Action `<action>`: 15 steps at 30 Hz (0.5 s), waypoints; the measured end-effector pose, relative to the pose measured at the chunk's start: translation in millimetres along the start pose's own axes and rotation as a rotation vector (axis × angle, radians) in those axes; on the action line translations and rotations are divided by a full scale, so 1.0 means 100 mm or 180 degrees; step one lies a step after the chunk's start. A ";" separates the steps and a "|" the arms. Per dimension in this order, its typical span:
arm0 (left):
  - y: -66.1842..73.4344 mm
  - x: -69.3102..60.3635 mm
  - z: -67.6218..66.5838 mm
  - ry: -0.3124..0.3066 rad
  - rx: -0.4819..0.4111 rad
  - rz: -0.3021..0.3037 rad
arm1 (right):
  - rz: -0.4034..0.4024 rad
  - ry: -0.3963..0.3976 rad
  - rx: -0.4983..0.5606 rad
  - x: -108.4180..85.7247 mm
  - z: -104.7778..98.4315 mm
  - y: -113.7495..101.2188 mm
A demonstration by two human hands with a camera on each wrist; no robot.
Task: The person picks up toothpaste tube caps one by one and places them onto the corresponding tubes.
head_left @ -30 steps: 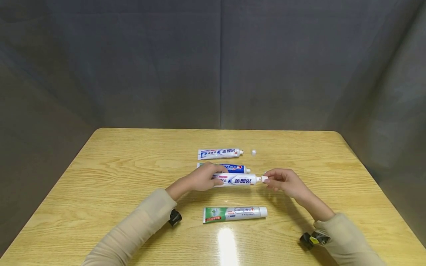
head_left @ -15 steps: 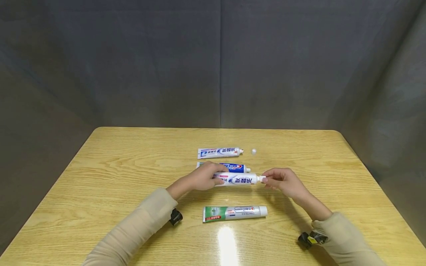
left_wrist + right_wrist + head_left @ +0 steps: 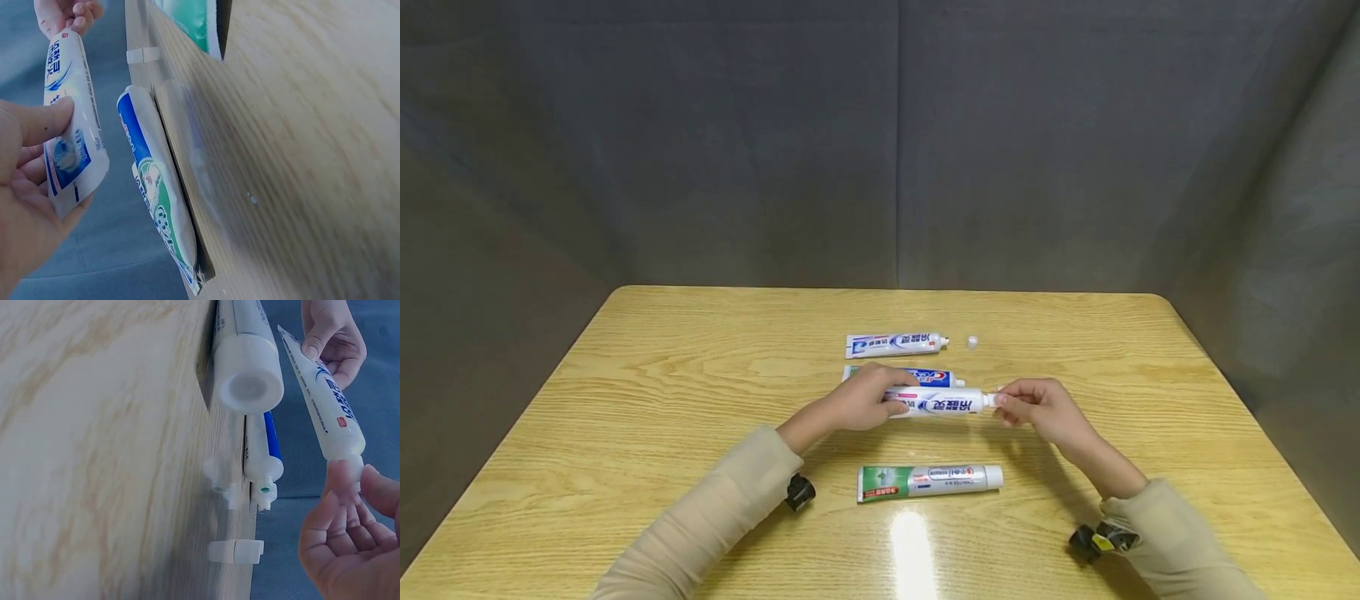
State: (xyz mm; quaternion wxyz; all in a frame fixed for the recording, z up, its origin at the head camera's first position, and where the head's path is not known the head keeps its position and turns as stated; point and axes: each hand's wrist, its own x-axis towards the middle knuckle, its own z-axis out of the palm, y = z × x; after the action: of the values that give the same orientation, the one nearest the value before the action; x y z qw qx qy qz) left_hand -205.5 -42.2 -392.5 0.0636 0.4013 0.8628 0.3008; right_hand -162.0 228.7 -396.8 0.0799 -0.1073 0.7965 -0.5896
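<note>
My left hand (image 3: 867, 397) grips a white toothpaste tube (image 3: 946, 402) with blue lettering, held level above the table. In the left wrist view the thumb lies on the tube's printed face. At the tube's right end my right hand (image 3: 1045, 408) pinches the white cap (image 3: 990, 401) between thumb and fingers; the fingers partly cover it in the right wrist view. Just behind the held tube lies a blue Crest toothpaste tube (image 3: 931, 377), its nozzle bare and its left part hidden by my left hand.
Farther back lies another white toothpaste tube (image 3: 895, 344), uncapped, with a loose white cap (image 3: 972, 342) to its right. Nearer me is a green and silver toothpaste tube (image 3: 928, 482) with its cap on. Dark cloth (image 3: 895, 150) hangs behind the wooden table (image 3: 700, 358).
The cap in my right hand has come left against the held tube's neck, where a small gap showed one second ago. My left hand and the tube have shifted slightly right.
</note>
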 end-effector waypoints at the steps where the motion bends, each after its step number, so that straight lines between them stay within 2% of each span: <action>1: 0.00 0.00 0.00 0.0018 0.0006 0.0015 | 0.0028 -0.0009 -0.0006 0.00 0.00 0.00; 15: 0.04 -0.01 0.02 0.0037 0.0107 0.0100 | 0.0554 -0.0171 -0.0294 0.02 0.01 0.01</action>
State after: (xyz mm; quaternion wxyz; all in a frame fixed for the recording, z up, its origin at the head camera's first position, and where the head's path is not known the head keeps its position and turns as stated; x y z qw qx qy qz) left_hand -201.4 -40.1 -391.7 0.0471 0.4140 0.8617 0.2895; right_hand -163.4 227.4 -398.7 0.1471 -0.0571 0.8268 -0.5400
